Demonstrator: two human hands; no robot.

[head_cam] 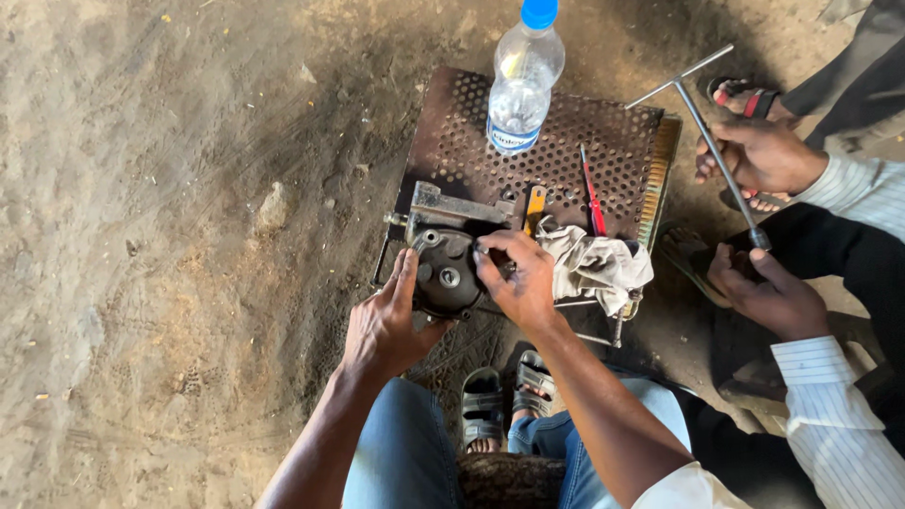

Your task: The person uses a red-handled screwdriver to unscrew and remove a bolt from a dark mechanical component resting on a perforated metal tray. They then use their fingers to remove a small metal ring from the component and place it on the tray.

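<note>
On the perforated rusty plate (613, 141), both hands' fingers clamp a round, dark metal housing (445, 273).

blue jeans (405, 443), grey sandals (483, 405)
</note>
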